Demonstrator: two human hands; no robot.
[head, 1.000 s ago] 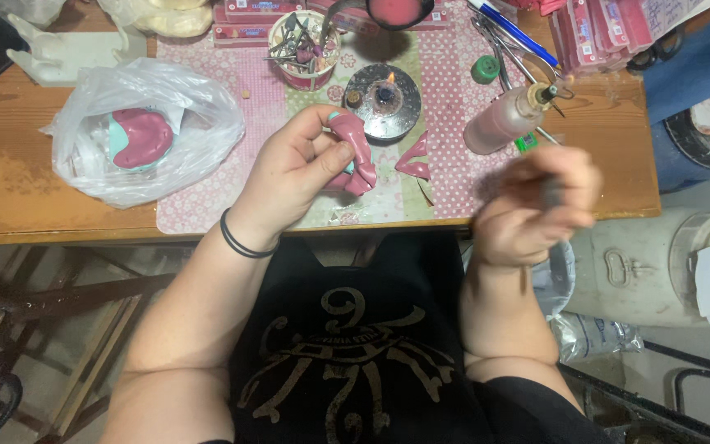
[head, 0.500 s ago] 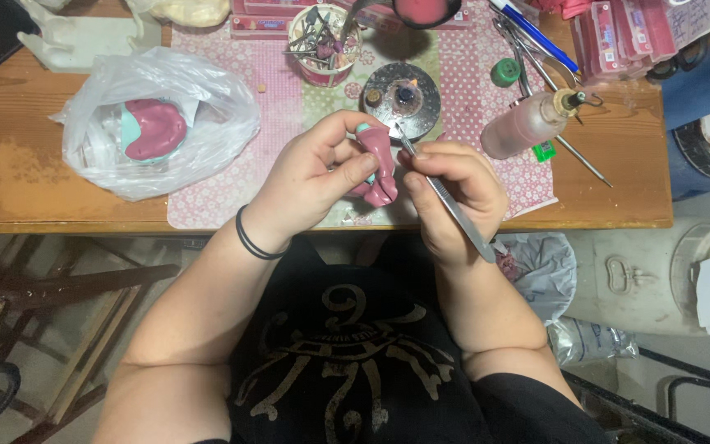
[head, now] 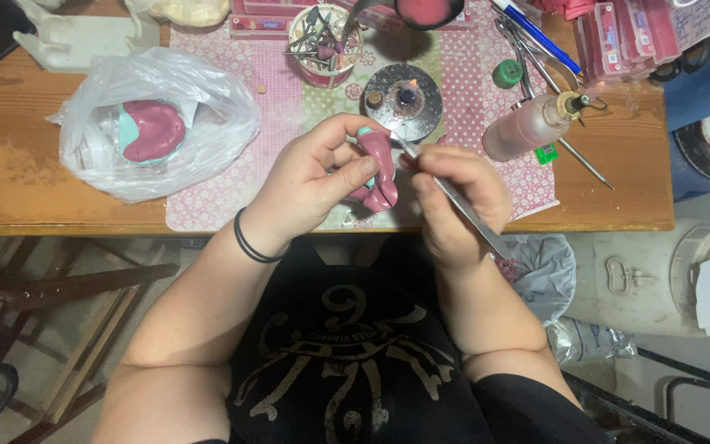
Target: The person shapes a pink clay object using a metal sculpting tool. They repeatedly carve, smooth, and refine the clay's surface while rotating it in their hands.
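Pink wax piece [head: 377,168] in left hand [head: 310,185] grip, right hand [head: 454,201] tool [head: 445,191] tip touching

view: head, single | from: above, worn on the person's head | faces: steeply down over lap and near edge of table [head: 43,205] | range: close, left hand [head: 314,181] and right hand [head: 454,197] mid-frame | top edge: cup of tools [head: 322,45] | shared: no second view

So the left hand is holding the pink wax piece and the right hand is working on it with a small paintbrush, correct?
Not quite. The head view shows the right hand holding a thin metal tool, not a paintbrush, with its tip at the pink wax piece. The left hand does hold that piece.
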